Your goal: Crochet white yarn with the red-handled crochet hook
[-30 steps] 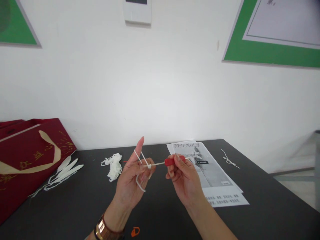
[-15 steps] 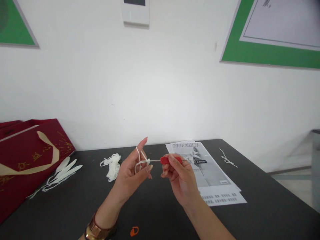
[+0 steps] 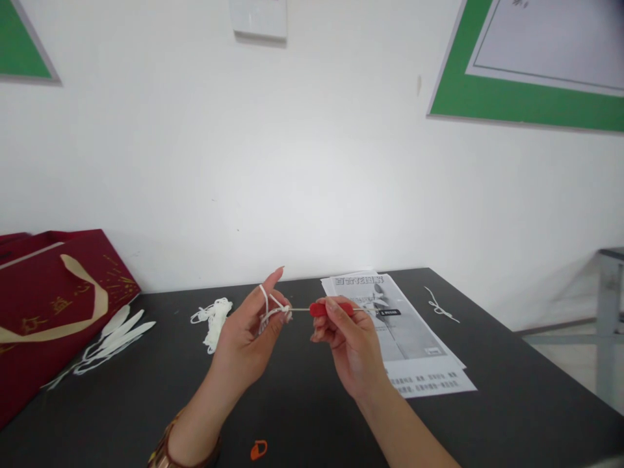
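Note:
My left hand (image 3: 248, 335) pinches a small piece of white yarn work (image 3: 286, 311) between thumb and fingers. White yarn (image 3: 264, 299) loops round its raised index finger. In my right hand (image 3: 353, 335) is a crochet hook (image 3: 331, 309) with a red handle, held level between thumb and fingers. The hook's thin metal shaft points left, and its tip meets the yarn at my left fingertips; the tip itself is hidden there. Behind my left hand, a loose bundle of white yarn (image 3: 214, 323) lies on the black table (image 3: 292, 416).
Several white crocheted petals (image 3: 119, 335) lie by a dark red gift bag (image 3: 63, 286) at the left. Printed sheets (image 3: 414, 325) rest behind my right hand. A short white yarn piece (image 3: 439, 305) is farther right. An orange stitch marker (image 3: 259, 449) sits near the front edge.
Both hands keep their grip, with the hook tip still at the yarn. My left thumb and fingers have drawn closer over the yarn work. The whole view has shifted slightly.

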`<control>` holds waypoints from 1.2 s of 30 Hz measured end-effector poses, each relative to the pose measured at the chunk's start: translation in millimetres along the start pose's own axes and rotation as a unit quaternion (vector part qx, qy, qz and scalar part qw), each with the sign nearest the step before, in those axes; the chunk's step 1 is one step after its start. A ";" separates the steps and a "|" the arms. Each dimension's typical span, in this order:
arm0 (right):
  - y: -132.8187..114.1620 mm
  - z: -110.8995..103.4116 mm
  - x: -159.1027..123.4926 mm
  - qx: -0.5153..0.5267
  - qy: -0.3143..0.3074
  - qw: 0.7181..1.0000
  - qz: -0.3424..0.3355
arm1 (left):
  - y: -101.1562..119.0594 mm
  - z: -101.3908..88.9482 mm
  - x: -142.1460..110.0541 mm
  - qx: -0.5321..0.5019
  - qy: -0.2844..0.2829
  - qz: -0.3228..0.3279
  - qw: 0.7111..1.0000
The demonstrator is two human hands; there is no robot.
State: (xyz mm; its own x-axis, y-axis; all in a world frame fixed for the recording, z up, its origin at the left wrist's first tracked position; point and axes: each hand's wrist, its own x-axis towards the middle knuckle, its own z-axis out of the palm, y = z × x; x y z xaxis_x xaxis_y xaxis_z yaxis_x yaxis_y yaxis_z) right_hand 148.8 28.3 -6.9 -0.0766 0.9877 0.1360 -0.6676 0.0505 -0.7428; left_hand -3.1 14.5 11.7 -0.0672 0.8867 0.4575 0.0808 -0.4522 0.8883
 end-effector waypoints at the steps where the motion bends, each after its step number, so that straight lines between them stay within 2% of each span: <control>1: 0.0 -0.1 0.1 -0.002 0.001 1.000 -0.002 | 0.6 0.3 0.2 0.005 0.002 0.001 1.000; 6: 0.5 -1.3 0.2 -0.027 0.002 1.000 -0.004 | -1.3 0.3 0.9 0.013 0.023 0.000 1.000; 12: 3.1 -3.8 2.7 -0.006 0.005 1.000 0.010 | -7.1 6.6 0.7 -0.138 0.052 -0.097 0.984; 16: 5.2 -3.4 3.6 0.007 0.007 1.000 0.028 | -6.2 15.6 -2.7 -0.180 0.060 -0.116 0.975; 20: 7.8 -3.1 2.8 -0.023 0.009 1.000 0.002 | -8.3 20.7 -4.9 -0.179 0.075 -0.122 0.973; 23: 9.1 -3.6 0.2 -0.094 0.011 0.994 -0.046 | -10.9 22.8 -5.7 -0.172 0.095 -0.128 0.972; 25: 9.7 -4.8 -3.2 -0.190 0.007 0.975 -0.113 | -11.9 24.1 -6.3 -0.178 0.108 -0.139 0.968; 27: 10.6 -7.8 -7.1 -0.312 -0.022 0.923 -0.222 | -12.1 24.1 -6.2 -0.212 0.108 -0.157 0.958; 29: 12.1 -12.5 -10.2 -0.426 -0.117 0.823 -0.357 | -12.2 21.4 -4.4 -0.273 0.088 -0.187 0.940; 31: 13.4 -17.2 -11.7 -0.469 -0.198 0.736 -0.448 | -12.5 15.7 -1.0 -0.327 0.052 -0.223 0.917; 32: 13.7 -18.9 -11.9 -0.473 -0.207 0.721 -0.463 | -12.8 12.2 1.1 -0.343 0.033 -0.238 0.908; 33: 13.6 -19.9 -11.8 -0.466 -0.210 0.722 -0.465 | -13.1 8.5 3.1 -0.352 0.015 -0.247 0.903; 34: 13.1 -20.0 -11.4 -0.454 -0.203 0.739 -0.454 | -13.5 4.9 4.8 -0.358 0.000 -0.251 0.900; 36: 11.2 -18.1 -10.3 -0.413 -0.174 0.798 -0.403 | -14.0 -1.1 6.9 -0.365 -0.025 -0.249 0.897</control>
State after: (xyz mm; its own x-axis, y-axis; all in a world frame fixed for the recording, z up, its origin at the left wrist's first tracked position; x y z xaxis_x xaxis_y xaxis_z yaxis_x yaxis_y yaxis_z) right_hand 155.5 21.4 -28.5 -0.1655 0.4923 0.8545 0.1022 0.8704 -0.4816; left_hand -5.7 26.8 2.5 0.1317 0.9912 0.0113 -0.6213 0.0737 0.7801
